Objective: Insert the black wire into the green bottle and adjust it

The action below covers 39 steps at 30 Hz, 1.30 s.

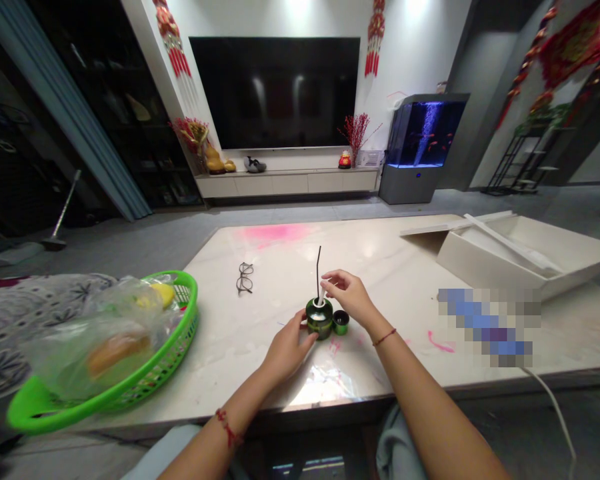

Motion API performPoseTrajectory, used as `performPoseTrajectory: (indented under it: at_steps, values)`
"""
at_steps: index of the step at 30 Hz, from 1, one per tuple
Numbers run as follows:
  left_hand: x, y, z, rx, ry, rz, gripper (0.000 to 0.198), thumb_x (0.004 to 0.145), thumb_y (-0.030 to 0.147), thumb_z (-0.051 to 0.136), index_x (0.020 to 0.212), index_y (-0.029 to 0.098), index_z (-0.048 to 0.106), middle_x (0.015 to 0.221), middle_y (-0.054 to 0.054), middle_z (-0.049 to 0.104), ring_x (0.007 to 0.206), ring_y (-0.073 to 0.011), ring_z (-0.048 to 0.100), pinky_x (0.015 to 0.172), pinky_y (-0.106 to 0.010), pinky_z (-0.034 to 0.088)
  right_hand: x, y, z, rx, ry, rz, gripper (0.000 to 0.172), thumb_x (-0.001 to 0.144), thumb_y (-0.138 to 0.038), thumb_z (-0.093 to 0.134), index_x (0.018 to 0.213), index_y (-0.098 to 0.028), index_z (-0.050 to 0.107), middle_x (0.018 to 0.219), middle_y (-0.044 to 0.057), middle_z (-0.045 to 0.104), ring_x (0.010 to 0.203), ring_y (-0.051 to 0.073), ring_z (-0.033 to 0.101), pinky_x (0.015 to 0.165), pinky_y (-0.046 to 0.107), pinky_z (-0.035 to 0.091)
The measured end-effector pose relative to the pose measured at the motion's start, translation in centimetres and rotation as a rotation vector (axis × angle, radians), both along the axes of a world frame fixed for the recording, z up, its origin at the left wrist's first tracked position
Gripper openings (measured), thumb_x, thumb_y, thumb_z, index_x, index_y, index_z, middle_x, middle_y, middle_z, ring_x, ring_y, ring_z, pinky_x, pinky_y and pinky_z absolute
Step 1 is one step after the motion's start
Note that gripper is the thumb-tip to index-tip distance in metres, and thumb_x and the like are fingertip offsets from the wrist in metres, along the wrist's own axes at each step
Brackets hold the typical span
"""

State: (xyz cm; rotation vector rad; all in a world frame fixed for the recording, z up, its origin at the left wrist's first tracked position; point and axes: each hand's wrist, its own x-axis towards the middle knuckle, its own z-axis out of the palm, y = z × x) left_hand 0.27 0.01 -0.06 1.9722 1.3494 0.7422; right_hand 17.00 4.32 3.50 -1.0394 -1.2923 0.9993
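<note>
Left hand: fingers clamped round green bottle, upright on surface; brace firmly. Right hand: fingers pinched on white piece at bottle's mouth; guide gently, avoiding black stick, green cup alongside.

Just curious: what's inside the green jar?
A thin black stick and a white piece at the right fingers rise at the mouth of the jar. Anything lower inside is hidden by its dark wall.

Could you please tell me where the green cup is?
In the head view, the green cup sits on the table, just right of the bottle.
</note>
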Motion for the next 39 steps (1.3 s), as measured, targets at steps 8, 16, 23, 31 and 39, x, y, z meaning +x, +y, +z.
performPoseTrajectory:
  at_steps: [8, 16, 23, 31, 39]
  values:
    - [-0.05, 0.05, -0.17, 0.004, 0.001, -0.001, 0.046, 0.076, 0.029, 0.053, 0.121, 0.022, 0.043, 0.123, -0.007, 0.054, 0.105, -0.0221, 0.056, 0.090, -0.036, 0.042, 0.10, -0.32, 0.31, 0.022, -0.077, 0.022, 0.019, 0.064, -0.032, 0.065, 0.075, -0.016, 0.065, 0.071, 0.002, 0.063, 0.059, 0.011, 0.057, 0.057, 0.023, 0.047]
    - [-0.09, -0.03, -0.09, -0.014, -0.023, -0.006, 0.046, 0.077, 0.029, 0.053, 0.121, 0.023, 0.043, 0.123, -0.006, 0.054, 0.106, -0.0228, 0.055, 0.092, -0.038, 0.041, 0.30, -0.42, 0.02, -0.014, -0.163, 0.101, 0.020, 0.066, -0.032, 0.063, 0.075, -0.015, 0.069, 0.073, 0.005, 0.068, 0.065, 0.014, 0.060, 0.063, 0.027, 0.049]
    - [-0.10, -0.04, -0.14, -0.022, -0.032, -0.004, 0.046, 0.077, 0.028, 0.053, 0.121, 0.023, 0.043, 0.123, -0.006, 0.054, 0.105, -0.0227, 0.055, 0.091, -0.038, 0.042, 0.47, -0.21, -0.39, -0.010, -0.184, 0.138, 0.020, 0.066, -0.033, 0.062, 0.073, -0.016, 0.070, 0.072, 0.005, 0.069, 0.067, 0.015, 0.062, 0.067, 0.029, 0.049]
    - [-0.11, -0.02, -0.18, -0.020, -0.024, -0.002, 0.046, 0.075, 0.024, 0.052, 0.120, 0.024, 0.043, 0.122, -0.005, 0.055, 0.106, -0.0214, 0.055, 0.092, -0.036, 0.041, 0.55, -0.11, -0.46, 0.014, -0.331, 0.174, 0.013, 0.068, -0.026, 0.059, 0.074, -0.019, 0.069, 0.077, 0.003, 0.069, 0.074, 0.015, 0.061, 0.074, 0.030, 0.046]
    - [-0.06, -0.03, -0.17, -0.006, -0.027, -0.003, 0.046, 0.075, 0.024, 0.052, 0.120, 0.023, 0.043, 0.122, -0.005, 0.055, 0.105, -0.0214, 0.056, 0.091, -0.035, 0.042, 0.39, -0.13, -0.42, 0.014, -0.273, 0.144, 0.014, 0.069, -0.028, 0.058, 0.071, -0.018, 0.068, 0.073, 0.002, 0.068, 0.071, 0.015, 0.060, 0.071, 0.029, 0.046]
